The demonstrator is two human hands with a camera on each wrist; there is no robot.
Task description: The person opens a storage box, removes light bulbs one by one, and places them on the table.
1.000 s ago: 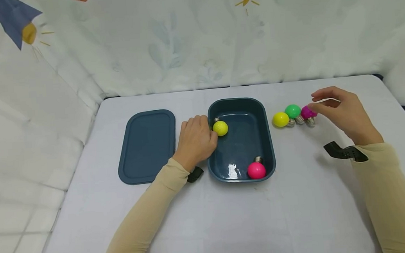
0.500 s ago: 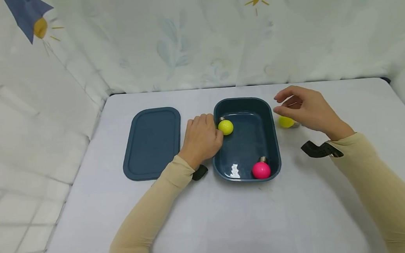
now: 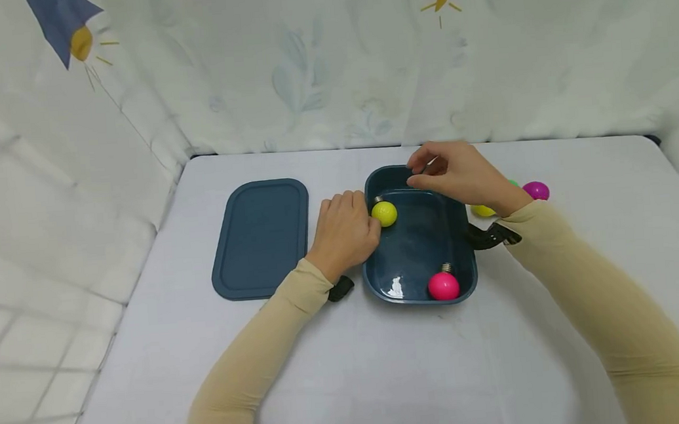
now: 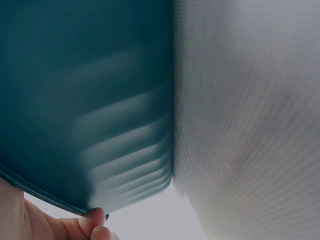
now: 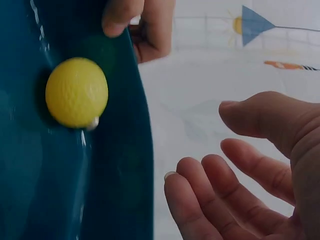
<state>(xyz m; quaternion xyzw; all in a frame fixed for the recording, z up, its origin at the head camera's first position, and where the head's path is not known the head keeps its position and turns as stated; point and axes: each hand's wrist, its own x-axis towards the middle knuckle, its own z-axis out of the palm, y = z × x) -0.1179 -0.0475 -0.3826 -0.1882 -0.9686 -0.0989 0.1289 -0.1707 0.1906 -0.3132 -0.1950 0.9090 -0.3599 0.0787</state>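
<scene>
1. Gripping the left wall of the blue box, the left hand lies knuckles up in the head view, its forearm reaching in from the near left. The right hand hangs over the box's far right corner, thumb and fingers apart, fingers loosely bent. Inside the box, a yellow bulb rests at the far left and a pink bulb at the near right. Right of the box, a second yellow bulb, a green bulb and a purple bulb lie partly hidden behind the right arm. A blue lid lies flat on the left of the white table.
2. In the left wrist view, the left hand's fingers curl at the box's rim, beside its ribbed-looking outer wall.
3. In the right wrist view, the right hand's relaxed fingers curve beneath a separate thumb, and left-hand fingers pinch the box wall near the yellow bulb.
</scene>
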